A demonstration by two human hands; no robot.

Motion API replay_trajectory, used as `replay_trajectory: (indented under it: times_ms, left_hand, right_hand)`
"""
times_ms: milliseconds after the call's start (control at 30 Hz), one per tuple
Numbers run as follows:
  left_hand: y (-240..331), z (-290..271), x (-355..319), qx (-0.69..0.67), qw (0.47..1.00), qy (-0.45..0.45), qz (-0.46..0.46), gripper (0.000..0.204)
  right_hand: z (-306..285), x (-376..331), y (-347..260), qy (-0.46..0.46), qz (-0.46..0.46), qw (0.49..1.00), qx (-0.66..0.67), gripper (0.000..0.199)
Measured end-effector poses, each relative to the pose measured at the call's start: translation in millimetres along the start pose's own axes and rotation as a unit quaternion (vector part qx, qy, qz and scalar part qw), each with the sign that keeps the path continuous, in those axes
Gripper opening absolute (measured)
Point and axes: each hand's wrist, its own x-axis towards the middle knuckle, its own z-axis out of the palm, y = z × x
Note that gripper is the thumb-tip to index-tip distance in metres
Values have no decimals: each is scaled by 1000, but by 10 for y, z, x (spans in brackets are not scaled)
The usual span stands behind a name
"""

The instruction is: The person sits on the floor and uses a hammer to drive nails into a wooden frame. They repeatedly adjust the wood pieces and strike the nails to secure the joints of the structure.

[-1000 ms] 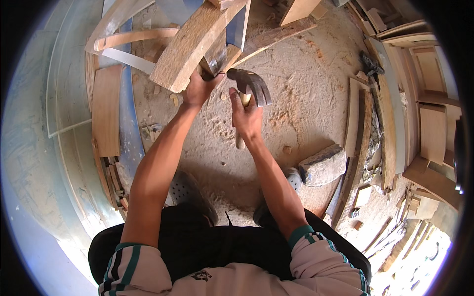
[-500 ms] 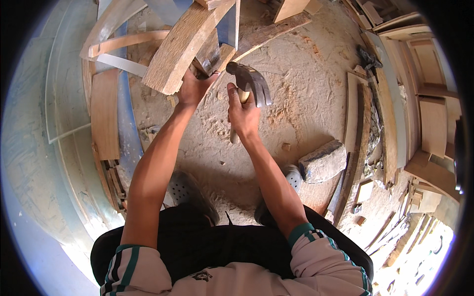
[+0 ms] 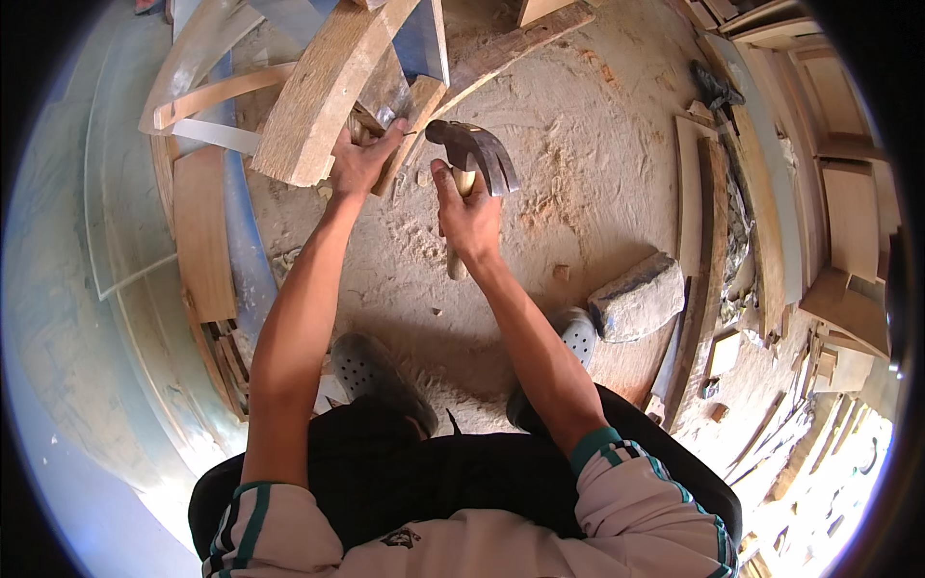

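My right hand (image 3: 469,217) grips the wooden handle of a claw hammer (image 3: 472,152), whose dark metal head sits just right of a thin nail (image 3: 412,132). My left hand (image 3: 361,159) pinches that nail against a wooden frame piece (image 3: 409,125). A thick curved wooden beam (image 3: 328,91) lies over the frame, just above the left hand. Both forearms reach up from the lower edge over a sawdust-covered floor (image 3: 578,125).
Curved wooden pieces (image 3: 202,231) lie stacked at the left. A grey stone block (image 3: 636,299) sits at the right, beside long planks (image 3: 708,212) and wood offcuts. My grey shoes (image 3: 376,371) rest on the sawdust below the hands.
The hammer head has swung left and closer to the nail held by my left hand. Both hands have stayed on the same things.
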Motion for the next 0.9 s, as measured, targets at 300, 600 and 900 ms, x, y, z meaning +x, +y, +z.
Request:
replay_trajectory:
  times_ms: [300,600,900]
  left_hand:
    - [-159,52,65,-17,997,30,69,40]
    - [-203,40,94,-2,999,20,41,38]
    - [-214,41,99,-41,997,9,59,34]
  right_hand:
    - [48,35,-176,-15,36,999,-30,28]
    - [53,80,-152,5,21,999,-25,26]
    - [35,48,-288,23,-100,993,-64,23]
